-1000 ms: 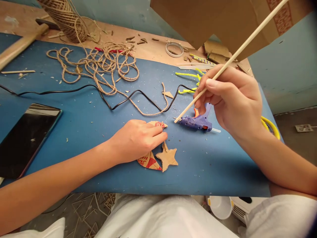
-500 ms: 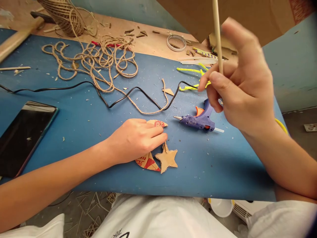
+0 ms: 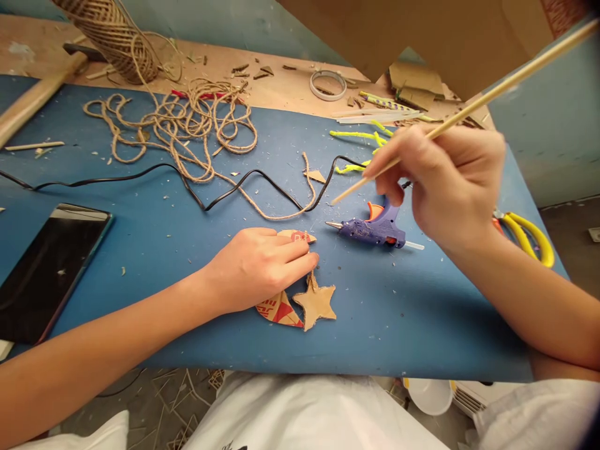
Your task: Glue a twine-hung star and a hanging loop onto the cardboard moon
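My left hand [image 3: 257,265] lies over a cardboard crescent [image 3: 280,310] with red print, its fingers curved down and holding the piece against the blue table. Only the crescent's two tips show; the thumb is hidden. A plain cardboard star [image 3: 316,302] with a short twine piece at its top point lies against the crescent, just below the fingertips. In my right hand [image 3: 443,178] a thin wooden stick [image 3: 497,87] is pinched, slanting from upper right to a lower-left tip. Beneath that tip rests a purple glue gun [image 3: 372,230], nozzle to the left.
Loose twine [image 3: 187,128] runs from a spool [image 3: 110,37] at the back left. A black cord [image 3: 154,167] crosses the table. A phone [image 3: 49,269] lies left, yellow-handled pliers or scissors [image 3: 527,237] right. Tape [image 3: 328,85], yellow pipe cleaners [image 3: 354,134] and cardboard scraps lie behind.
The stick has swung from nearly upright to a slant, its tip now pointing down left near the glue gun's nozzle. My right hand has turned over and closed more. My left hand stays put.
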`<action>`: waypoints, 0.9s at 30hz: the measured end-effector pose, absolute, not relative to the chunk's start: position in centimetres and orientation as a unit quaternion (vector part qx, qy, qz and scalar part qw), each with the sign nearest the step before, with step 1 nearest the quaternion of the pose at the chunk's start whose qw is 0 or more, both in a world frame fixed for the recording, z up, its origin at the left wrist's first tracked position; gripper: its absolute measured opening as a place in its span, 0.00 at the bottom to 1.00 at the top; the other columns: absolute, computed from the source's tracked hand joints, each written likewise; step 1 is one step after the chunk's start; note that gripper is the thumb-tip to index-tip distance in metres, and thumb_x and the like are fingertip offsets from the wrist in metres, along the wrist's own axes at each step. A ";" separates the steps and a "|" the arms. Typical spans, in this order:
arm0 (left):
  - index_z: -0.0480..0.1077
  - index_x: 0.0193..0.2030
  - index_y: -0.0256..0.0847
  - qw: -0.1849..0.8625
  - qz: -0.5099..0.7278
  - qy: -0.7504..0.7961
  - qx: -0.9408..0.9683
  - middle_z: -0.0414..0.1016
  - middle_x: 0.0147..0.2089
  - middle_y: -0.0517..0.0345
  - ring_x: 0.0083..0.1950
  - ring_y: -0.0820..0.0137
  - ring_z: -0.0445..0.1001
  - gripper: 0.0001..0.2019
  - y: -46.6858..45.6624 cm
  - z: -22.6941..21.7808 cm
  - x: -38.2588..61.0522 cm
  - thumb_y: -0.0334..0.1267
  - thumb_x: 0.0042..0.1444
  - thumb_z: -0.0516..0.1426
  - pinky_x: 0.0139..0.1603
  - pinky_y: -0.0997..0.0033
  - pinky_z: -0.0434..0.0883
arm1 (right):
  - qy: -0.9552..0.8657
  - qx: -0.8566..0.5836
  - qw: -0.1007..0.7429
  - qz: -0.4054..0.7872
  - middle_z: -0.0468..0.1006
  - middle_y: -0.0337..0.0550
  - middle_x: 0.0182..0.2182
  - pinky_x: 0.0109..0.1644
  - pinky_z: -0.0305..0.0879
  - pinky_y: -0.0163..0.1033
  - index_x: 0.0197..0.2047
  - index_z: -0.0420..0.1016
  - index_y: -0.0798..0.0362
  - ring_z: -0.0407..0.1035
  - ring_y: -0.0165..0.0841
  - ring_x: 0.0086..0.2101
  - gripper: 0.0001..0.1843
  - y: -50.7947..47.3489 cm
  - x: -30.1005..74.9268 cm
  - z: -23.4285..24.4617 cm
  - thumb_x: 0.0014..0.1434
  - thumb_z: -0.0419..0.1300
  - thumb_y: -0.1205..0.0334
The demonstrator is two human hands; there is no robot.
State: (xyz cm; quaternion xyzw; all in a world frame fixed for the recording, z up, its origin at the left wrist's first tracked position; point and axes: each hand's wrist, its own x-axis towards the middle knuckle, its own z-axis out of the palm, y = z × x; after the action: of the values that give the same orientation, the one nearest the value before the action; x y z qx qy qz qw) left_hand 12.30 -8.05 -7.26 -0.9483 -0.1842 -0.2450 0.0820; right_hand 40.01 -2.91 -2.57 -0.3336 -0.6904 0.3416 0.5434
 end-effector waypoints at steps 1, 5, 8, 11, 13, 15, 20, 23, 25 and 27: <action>0.83 0.45 0.40 0.082 -0.245 -0.184 -0.948 0.93 0.46 0.58 0.42 0.70 0.89 0.18 -8.0 -7.2 12.3 0.26 0.84 0.54 0.36 0.65 0.76 | -0.706 -0.329 0.519 0.352 0.81 0.40 0.25 0.23 0.58 0.43 0.36 0.91 0.49 0.69 0.32 0.21 0.19 -3.3 40.0 -2.7 0.80 0.70 0.52; 0.82 0.44 0.40 0.081 -0.243 -0.186 -0.948 0.93 0.46 0.57 0.43 0.70 0.89 0.18 -8.0 -7.1 12.5 0.26 0.84 0.54 0.37 0.65 0.74 | -0.772 -0.299 0.430 0.361 0.83 0.36 0.28 0.33 0.69 0.40 0.39 0.90 0.47 0.73 0.28 0.26 0.17 -4.3 39.6 -3.3 0.82 0.68 0.52; 0.82 0.45 0.40 0.072 -0.245 -0.183 -0.949 0.92 0.45 0.57 0.41 0.69 0.88 0.17 -8.0 -7.1 12.5 0.25 0.83 0.54 0.35 0.64 0.73 | -0.806 -0.264 0.410 0.334 0.85 0.36 0.30 0.38 0.72 0.39 0.39 0.87 0.48 0.75 0.29 0.29 0.19 -4.5 39.2 -3.6 0.83 0.66 0.51; 0.82 0.47 0.38 0.061 -0.247 -0.180 -0.950 0.92 0.44 0.56 0.40 0.68 0.87 0.17 -8.0 -7.1 12.5 0.25 0.83 0.53 0.35 0.63 0.73 | -0.823 -0.281 0.383 0.313 0.86 0.36 0.31 0.38 0.73 0.40 0.38 0.85 0.47 0.76 0.30 0.29 0.21 -4.7 39.0 -3.8 0.85 0.64 0.50; 0.83 0.48 0.38 0.055 -0.242 -0.178 -0.952 0.92 0.45 0.54 0.43 0.67 0.89 0.16 -8.0 -7.1 12.5 0.26 0.83 0.53 0.35 0.63 0.73 | -0.826 -0.295 0.371 0.306 0.85 0.36 0.31 0.36 0.72 0.40 0.37 0.84 0.45 0.76 0.31 0.30 0.21 -4.7 39.0 -3.9 0.85 0.63 0.49; 0.83 0.49 0.37 0.052 -0.240 -0.178 -0.953 0.92 0.46 0.53 0.45 0.66 0.90 0.16 -8.0 -7.1 12.4 0.26 0.83 0.54 0.35 0.63 0.73 | -0.825 -0.297 0.375 0.302 0.85 0.36 0.31 0.36 0.72 0.40 0.37 0.83 0.45 0.77 0.31 0.30 0.21 -4.7 39.0 -4.0 0.85 0.63 0.50; 0.83 0.48 0.37 0.045 -0.243 -0.178 -0.952 0.93 0.48 0.53 0.44 0.66 0.90 0.17 -8.0 -7.2 12.3 0.26 0.83 0.53 0.36 0.63 0.74 | -0.825 -0.269 0.395 0.301 0.86 0.36 0.31 0.40 0.73 0.38 0.38 0.83 0.47 0.76 0.29 0.30 0.18 -4.6 39.0 -4.2 0.84 0.65 0.57; 0.84 0.49 0.37 0.042 -0.244 -0.175 -0.953 0.93 0.48 0.53 0.45 0.66 0.90 0.17 -7.9 -7.1 12.3 0.26 0.84 0.53 0.36 0.63 0.74 | -0.825 -0.272 0.391 0.304 0.85 0.36 0.31 0.40 0.73 0.37 0.38 0.83 0.47 0.77 0.29 0.31 0.19 -4.5 38.9 -4.3 0.84 0.65 0.53; 0.84 0.50 0.37 0.041 -0.242 -0.174 -0.953 0.93 0.48 0.53 0.45 0.66 0.90 0.16 -7.9 -7.1 12.2 0.26 0.84 0.53 0.36 0.62 0.74 | -0.825 -0.276 0.389 0.304 0.85 0.37 0.31 0.40 0.73 0.37 0.39 0.83 0.47 0.77 0.30 0.31 0.19 -4.5 38.8 -4.3 0.84 0.64 0.51; 0.83 0.50 0.37 0.043 -0.240 -0.175 -0.954 0.93 0.47 0.53 0.45 0.66 0.90 0.16 -7.9 -7.1 12.3 0.26 0.84 0.54 0.36 0.63 0.73 | -0.826 -0.273 0.390 0.302 0.85 0.37 0.31 0.40 0.72 0.37 0.39 0.83 0.47 0.77 0.30 0.31 0.19 -4.5 38.8 -4.4 0.84 0.64 0.52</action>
State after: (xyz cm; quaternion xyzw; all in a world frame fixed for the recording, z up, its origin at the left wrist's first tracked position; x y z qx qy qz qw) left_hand 12.27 -7.93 -7.06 -0.9538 -0.1749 -0.2404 0.0427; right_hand 38.77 -4.48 -4.43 -0.2728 -0.8260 0.3021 0.3899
